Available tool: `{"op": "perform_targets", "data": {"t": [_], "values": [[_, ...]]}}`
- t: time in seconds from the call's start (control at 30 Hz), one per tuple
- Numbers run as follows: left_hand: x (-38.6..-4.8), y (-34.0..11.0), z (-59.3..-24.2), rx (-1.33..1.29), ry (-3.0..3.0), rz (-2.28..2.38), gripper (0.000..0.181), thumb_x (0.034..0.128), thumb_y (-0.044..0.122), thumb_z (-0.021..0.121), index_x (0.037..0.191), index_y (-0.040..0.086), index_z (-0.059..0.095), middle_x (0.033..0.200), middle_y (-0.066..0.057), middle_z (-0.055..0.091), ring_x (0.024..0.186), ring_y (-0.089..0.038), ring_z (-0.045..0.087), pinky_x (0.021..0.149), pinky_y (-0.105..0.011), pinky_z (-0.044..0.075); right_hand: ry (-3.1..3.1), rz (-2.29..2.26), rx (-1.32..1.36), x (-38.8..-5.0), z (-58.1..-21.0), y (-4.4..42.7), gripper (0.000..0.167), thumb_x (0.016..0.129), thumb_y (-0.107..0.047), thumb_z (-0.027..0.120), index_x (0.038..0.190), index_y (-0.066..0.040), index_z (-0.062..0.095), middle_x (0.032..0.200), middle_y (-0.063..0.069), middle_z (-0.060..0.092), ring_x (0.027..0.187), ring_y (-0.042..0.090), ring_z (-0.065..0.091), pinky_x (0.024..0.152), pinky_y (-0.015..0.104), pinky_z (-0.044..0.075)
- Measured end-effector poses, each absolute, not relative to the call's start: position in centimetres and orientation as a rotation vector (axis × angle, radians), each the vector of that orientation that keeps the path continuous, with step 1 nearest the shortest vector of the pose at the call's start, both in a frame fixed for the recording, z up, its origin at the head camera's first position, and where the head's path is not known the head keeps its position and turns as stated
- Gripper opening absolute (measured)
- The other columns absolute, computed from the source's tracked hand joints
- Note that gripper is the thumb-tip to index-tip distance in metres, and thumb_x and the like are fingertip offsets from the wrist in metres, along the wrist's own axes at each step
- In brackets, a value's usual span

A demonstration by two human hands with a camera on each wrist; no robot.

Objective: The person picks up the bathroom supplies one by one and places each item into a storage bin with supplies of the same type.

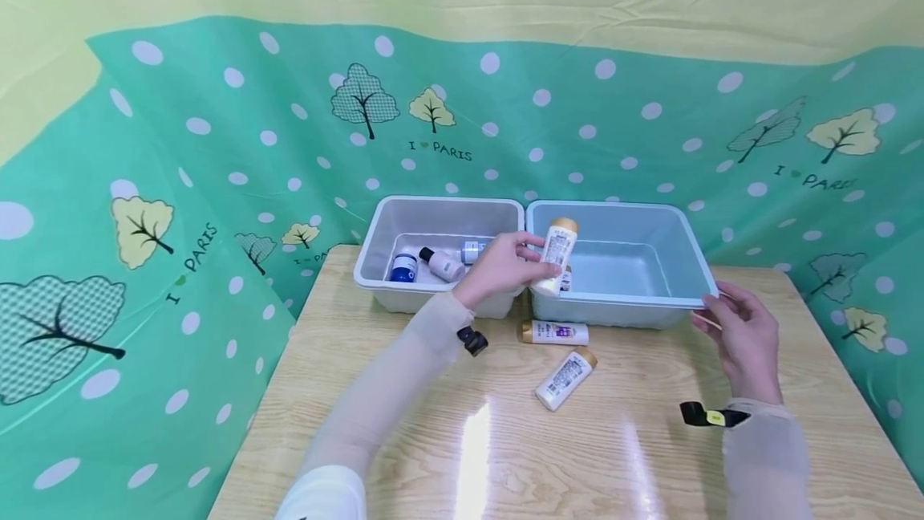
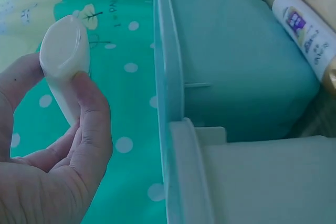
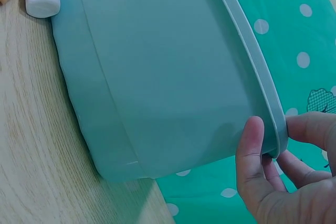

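My left hand (image 1: 503,267) pinches a white bottle with a gold cap (image 1: 557,255) between thumb and fingers, above the front left part of the light blue bin (image 1: 613,299). Its cap points up in the head view, and its base (image 2: 65,40) faces the left wrist camera. At the bin's front right corner, my right hand (image 1: 743,335) grips the rim (image 3: 281,135), thumb on the front side. A small bottle (image 1: 566,278) inside this bin is partly hidden behind the held one. Two similar white bottles lie on the table, one (image 1: 559,333) against the bin, another (image 1: 566,378) nearer me.
Left of the blue bin stands a grey bin (image 1: 368,263) holding a dark blue container (image 1: 404,268), a pinkish bottle with a black cap (image 1: 443,264) and a pale blue labelled bottle (image 1: 472,251). A green patterned cloth (image 1: 613,135) hangs behind the wooden table (image 1: 404,456).
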State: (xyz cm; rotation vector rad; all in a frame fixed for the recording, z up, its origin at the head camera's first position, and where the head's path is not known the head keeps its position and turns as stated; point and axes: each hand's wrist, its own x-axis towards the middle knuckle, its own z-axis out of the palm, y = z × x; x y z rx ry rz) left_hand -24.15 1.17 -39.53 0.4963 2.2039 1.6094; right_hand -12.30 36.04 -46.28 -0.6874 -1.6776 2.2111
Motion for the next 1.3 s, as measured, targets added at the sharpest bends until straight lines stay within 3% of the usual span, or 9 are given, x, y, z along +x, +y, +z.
{"op": "perform_targets", "data": {"t": [0.43, 0.77, 1.0, 1.17, 1.3], "values": [[-28.3, 8.2, -38.0, 0.509, 2.188, 1.519, 0.052, 0.082, 0.024, 0.086, 0.125, 0.005, 0.063, 0.089, -0.002, 0.071, 0.075, -0.017, 0.07, 0.066, -0.031, 0.062, -1.656, 2.208, -0.669, -12.0, -46.3, 36.8, 0.052, 0.093, -0.012, 0.073, 0.14, -0.006, 0.052, 0.115, 0.006, 0.056, 0.086, 0.014, 0.07, 0.076, 0.026, 0.06], [-30.8, 12.6, -38.4, 0.461, 2.297, 1.396, 0.046, 0.0824, 0.024, 0.085, 0.12, 0.006, 0.066, 0.092, -0.001, 0.067, 0.072, -0.016, 0.068, 0.059, -0.025, 0.059, -1.634, 2.224, -0.646, -12.0, -46.4, 36.8, 0.055, 0.091, -0.009, 0.074, 0.14, -0.003, 0.051, 0.114, 0.007, 0.057, 0.083, 0.015, 0.07, 0.074, 0.026, 0.06], [-32.1, 14.1, -39.1, 0.433, 2.3, 1.325, 0.044, 0.0847, 0.022, 0.083, 0.121, 0.004, 0.065, 0.097, -0.003, 0.066, 0.076, -0.015, 0.067, 0.068, -0.03, 0.061, -1.676, 2.186, -0.64, -12.3, -46.5, 36.0, 0.05, 0.094, -0.01, 0.072, 0.139, -0.002, 0.052, 0.112, 0.007, 0.057, 0.085, 0.014, 0.069, 0.076, 0.025, 0.06], [-32.7, 14.5, -39.6, 0.413, 2.345, 1.198, 0.025, 0.0857, 0.026, 0.082, 0.097, 0.006, 0.071, 0.086, -0.002, 0.068, 0.068, -0.014, 0.062, 0.062, -0.027, 0.057, -1.716, 2.158, -0.668, -12.5, -46.8, 36.1, 0.051, 0.094, -0.014, 0.072, 0.14, -0.004, 0.053, 0.114, 0.006, 0.057, 0.091, 0.016, 0.068, 0.077, 0.025, 0.059], [-32.8, 14.7, -40.0, 0.395, 2.32, 1.141, 0.022, 0.0867, 0.026, 0.081, 0.08, 0.007, 0.074, 0.075, -0.004, 0.069, 0.061, -0.015, 0.059, 0.055, -0.026, 0.051, -1.722, 2.142, -0.683, -12.6, -46.9, 36.4, 0.051, 0.093, -0.014, 0.073, 0.14, -0.005, 0.054, 0.115, 0.006, 0.057, 0.093, 0.017, 0.068, 0.077, 0.025, 0.059]]}}
